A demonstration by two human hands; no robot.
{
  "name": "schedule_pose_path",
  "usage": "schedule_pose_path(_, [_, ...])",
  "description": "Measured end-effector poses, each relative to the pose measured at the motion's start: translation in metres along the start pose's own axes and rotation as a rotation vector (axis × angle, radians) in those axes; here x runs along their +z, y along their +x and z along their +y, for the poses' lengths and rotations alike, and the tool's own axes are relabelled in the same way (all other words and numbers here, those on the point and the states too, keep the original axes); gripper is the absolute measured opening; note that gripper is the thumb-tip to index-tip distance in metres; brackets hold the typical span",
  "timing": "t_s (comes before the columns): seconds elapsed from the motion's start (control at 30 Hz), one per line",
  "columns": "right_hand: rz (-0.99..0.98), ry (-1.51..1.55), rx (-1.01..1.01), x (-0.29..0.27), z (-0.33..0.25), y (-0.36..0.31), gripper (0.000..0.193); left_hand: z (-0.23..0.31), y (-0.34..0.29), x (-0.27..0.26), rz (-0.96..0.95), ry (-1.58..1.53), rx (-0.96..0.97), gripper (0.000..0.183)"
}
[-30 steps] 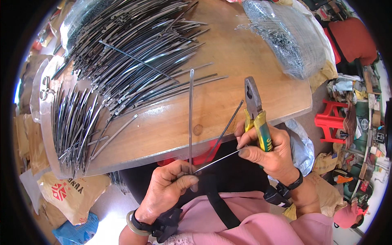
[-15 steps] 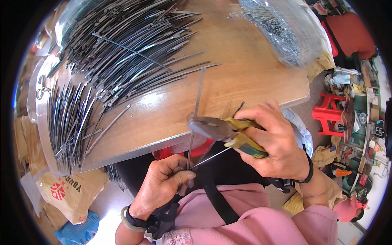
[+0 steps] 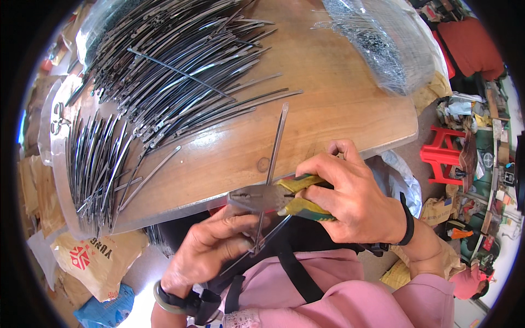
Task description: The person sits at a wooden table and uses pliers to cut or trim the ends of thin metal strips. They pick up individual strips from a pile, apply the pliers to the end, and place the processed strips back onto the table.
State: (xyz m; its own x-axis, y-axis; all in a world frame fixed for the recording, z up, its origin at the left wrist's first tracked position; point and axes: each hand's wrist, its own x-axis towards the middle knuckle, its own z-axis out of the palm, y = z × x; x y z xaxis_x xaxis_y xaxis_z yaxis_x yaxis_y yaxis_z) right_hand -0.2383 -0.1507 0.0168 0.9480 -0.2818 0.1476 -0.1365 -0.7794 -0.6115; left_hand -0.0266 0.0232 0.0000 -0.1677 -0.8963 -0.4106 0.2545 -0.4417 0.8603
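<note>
My left hand (image 3: 216,246), closed, grips the lower end of a narrow metal strip (image 3: 278,136) that slants up past the table's front edge. A second thin shiny piece (image 3: 280,227) meets the strip near my left fingertips; I cannot tell whether they are joined. My right hand (image 3: 355,199) is wrapped round combination pliers (image 3: 252,198) with yellow and green handles. The pliers' head lies across the strip just above my left fingers, jaws pointing left. Whether the jaws touch the strip I cannot make out.
A large heap of dark metal strips (image 3: 180,65) covers the table's (image 3: 339,120) far left, with a smaller bundle (image 3: 98,169) nearer. Plastic-wrapped thin wires (image 3: 383,49) lie far right. Scissors (image 3: 59,120) rest at the left edge. A red stool (image 3: 442,153) stands right, a paper sack (image 3: 95,262) lower left.
The pliers have moved down and left, toward my left hand, and turned so the jaws point left. My left hand now lies flatter beneath them; the strip tilts slightly more to the right.
</note>
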Motion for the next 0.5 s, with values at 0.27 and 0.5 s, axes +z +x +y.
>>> schedule_pose_path(0.27, [0.063, -0.009, -0.091, 0.016, -0.006, 0.003, 0.022, 0.030, 0.028, 0.016, -0.017, 0.038, -0.249, 0.019])
schedule_pose_path(0.5, [0.202, -0.176, 0.053, -0.001, -0.005, -0.009, 0.021, -0.005, 0.015, 0.037, 0.337, -0.744, -0.120, 0.013])
